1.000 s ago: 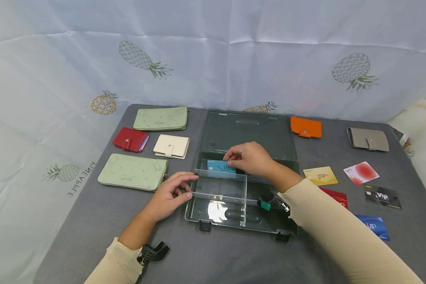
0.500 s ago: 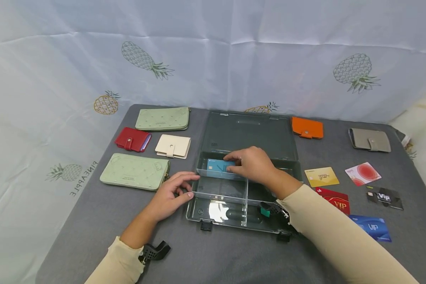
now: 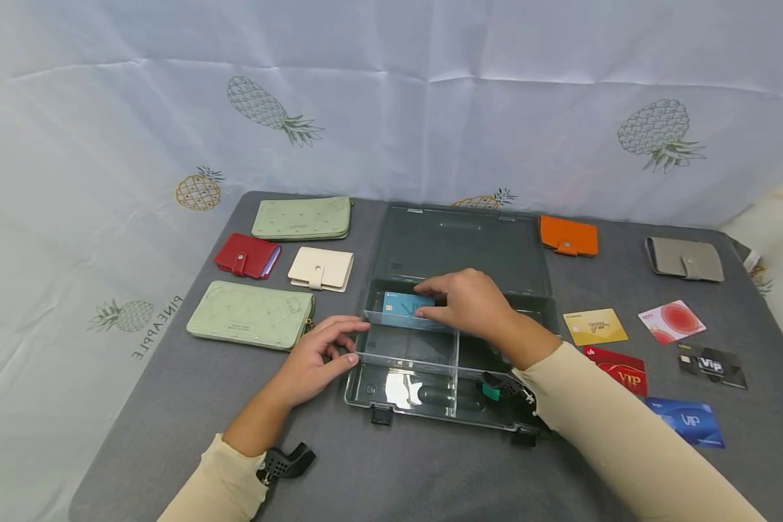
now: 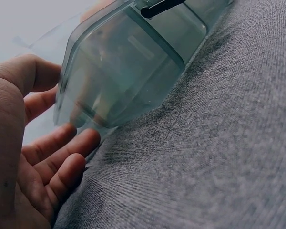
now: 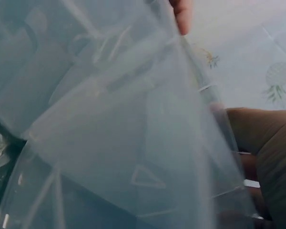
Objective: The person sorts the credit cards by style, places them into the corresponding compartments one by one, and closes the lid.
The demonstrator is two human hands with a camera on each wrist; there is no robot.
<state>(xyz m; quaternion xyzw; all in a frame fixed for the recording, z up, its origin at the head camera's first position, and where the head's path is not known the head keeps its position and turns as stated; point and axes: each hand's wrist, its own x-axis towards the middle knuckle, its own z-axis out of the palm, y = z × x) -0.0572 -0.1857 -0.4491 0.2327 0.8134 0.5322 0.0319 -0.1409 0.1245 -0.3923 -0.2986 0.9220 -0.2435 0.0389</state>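
Blue card point(image 3: 401, 304): sitting in the back left of the box point(image 3: 431, 346), behind a clear wall point(image 3: 381, 318). Touching with the right hand point(image 3: 471, 304); no telling if pinching. Resting the left hand point(image 3: 316, 360) loosely against the box, near a green wallet point(image 3: 251, 315).

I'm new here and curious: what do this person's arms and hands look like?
The left hand and right hand wear no gloves. The left sleeve and right sleeve are long, plain and cream. A black, perforated device sits at each wrist; the right one shows a green patch.
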